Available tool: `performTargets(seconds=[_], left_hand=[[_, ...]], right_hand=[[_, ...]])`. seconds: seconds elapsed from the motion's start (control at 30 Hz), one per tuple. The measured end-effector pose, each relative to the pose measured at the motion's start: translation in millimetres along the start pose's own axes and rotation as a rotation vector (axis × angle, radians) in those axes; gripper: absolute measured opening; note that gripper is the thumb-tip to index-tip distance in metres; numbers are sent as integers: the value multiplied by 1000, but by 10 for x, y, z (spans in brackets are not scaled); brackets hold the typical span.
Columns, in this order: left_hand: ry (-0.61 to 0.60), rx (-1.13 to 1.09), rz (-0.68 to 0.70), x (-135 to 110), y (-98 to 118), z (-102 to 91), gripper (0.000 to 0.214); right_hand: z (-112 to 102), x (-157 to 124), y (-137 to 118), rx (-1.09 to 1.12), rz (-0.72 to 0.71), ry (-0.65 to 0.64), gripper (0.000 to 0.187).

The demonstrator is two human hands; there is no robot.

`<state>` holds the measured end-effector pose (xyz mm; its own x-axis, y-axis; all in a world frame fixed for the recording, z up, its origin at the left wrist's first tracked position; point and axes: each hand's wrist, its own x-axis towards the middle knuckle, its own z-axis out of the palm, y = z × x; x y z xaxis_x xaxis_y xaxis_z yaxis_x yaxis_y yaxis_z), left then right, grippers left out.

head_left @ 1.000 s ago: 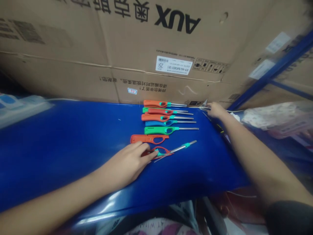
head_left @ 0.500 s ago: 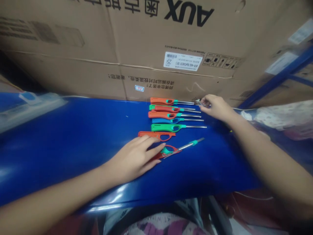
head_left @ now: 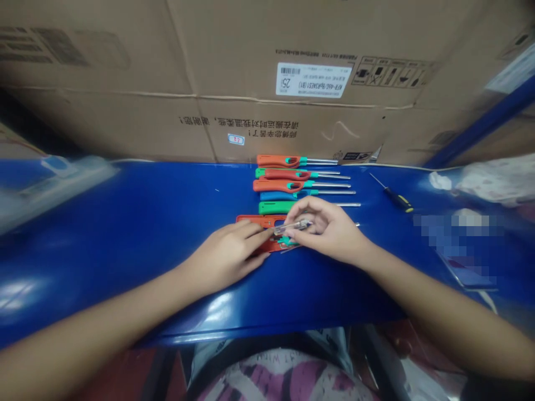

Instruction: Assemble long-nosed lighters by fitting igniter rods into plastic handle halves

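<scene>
My left hand (head_left: 229,250) rests on the blue table with thumb and fingers closed about an opened orange lighter shell (head_left: 276,245). Green inner parts (head_left: 286,241) show in that shell. Just above it, my right hand (head_left: 324,227) pinches a small clear tube-shaped lighter part (head_left: 291,226), one end of which is close to my left index fingertip. Another orange shell half (head_left: 251,218) lies behind, partly covered by my hands. Beyond it a green stick lighter (head_left: 273,208), a blue one (head_left: 278,196) and several orange or red ones (head_left: 278,186) lie in a row.
A screwdriver (head_left: 398,199) lies to the right. Farther right are crumpled white tissue (head_left: 440,180), patterned cloth (head_left: 493,181) and a blurred flat object (head_left: 460,250). A large cardboard box (head_left: 137,122) walls off the back. A translucent plastic item (head_left: 79,181) sits at the left.
My right hand has come from the far end of the lighters toward my left hand, bringing the clear part over the opened shell. My left hand stays at the shell.
</scene>
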<state>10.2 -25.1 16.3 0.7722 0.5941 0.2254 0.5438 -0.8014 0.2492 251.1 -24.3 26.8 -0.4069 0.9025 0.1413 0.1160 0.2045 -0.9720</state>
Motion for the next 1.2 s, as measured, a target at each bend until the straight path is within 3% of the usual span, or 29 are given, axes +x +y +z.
performTargets(seconds=[0.1,0.2,0.33,0.47,0.5,0.63,0.83,0.93,1.03,1.2], left_hand=[[138,-63,-25,11,2,-31,47],[212,-245,-61,-7,115,-86,53],[159,-347,-70,-66,274,-135,40],[126,-368,-101,-125,223,-176,37],[116,-390,-122,-132,183,-185,34],[92,-518,-298,-116,37,-196,25],[60,-603,-371,-84,17,-167,20],[25,-700,-401,-88,53,-151,22],[12,-752,-420,-91,64,-122,24],[42,-605,-316,-90,29,-73,24]], right_hand=[[5,-8,13,16,-3,18,32],[97,-74,-32,-77,-106,4,34],[210,-180,-77,-160,-211,-49,32],[111,-200,-107,-374,-150,-93,51],[62,-191,-110,-455,-121,-122,51],[-72,-149,-59,-678,-126,-285,18],[-51,-134,113,-1002,-300,-373,15],[-59,-123,138,-937,-290,-376,18],[-69,-102,131,-759,-215,-327,9],[-65,-58,113,-560,-94,-175,6]])
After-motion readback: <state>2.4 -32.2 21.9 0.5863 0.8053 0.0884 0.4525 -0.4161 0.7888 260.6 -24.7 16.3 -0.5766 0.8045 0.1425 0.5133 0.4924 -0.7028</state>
